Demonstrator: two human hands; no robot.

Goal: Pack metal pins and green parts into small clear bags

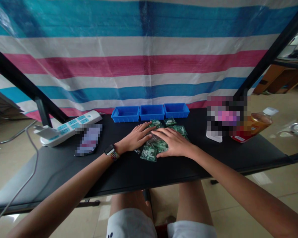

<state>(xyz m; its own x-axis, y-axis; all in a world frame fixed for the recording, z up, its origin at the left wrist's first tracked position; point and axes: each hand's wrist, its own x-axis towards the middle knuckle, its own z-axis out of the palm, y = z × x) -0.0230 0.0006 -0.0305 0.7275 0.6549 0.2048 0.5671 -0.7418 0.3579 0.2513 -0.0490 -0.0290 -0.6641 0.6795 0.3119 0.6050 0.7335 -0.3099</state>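
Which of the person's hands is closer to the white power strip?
Left. The left hand is at the green packets, right of the power strip; the right hand is farther right, at the same packets.

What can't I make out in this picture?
All in the head view:
Number of green packets: the left hand and right hand cover some.
Packet contents: too small to identify.
Phone-like slab screen: pixelated.
Blurred object beside the bottle: pixelated.
Shorts: cut off by the bottom edge.
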